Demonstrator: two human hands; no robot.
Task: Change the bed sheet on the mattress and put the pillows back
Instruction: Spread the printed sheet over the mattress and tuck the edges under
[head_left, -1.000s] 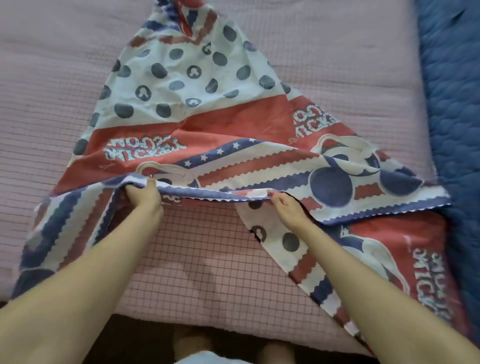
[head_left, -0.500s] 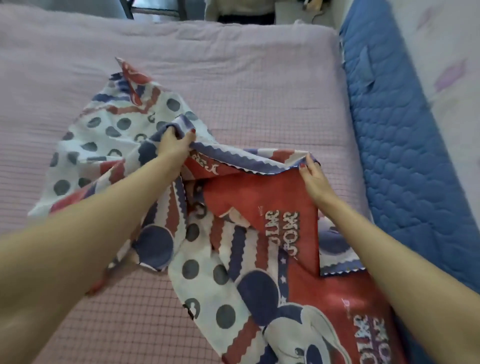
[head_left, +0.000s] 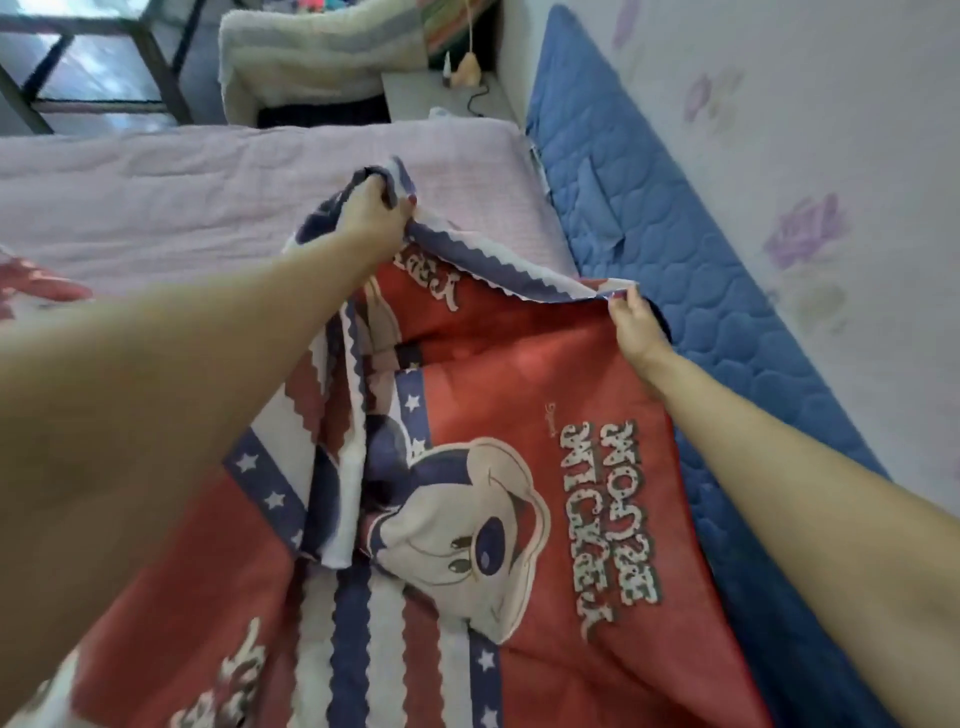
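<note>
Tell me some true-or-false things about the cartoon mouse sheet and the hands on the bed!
1. Both hands grip the edge of the cartoon mouse sheet. True: the left hand and the right hand each hold its blue scalloped border.
2. The mattress pad under the sheet is green. False: it is pale pink.
3. A blue quilted mat lies along the wall beside the bed. True.
4. The sheet already lies flat over the whole bed. False: it is bunched and lifted, with pink pad still bare at the far end.
5. The right hand is empty. False: it pinches the sheet's edge.
</note>
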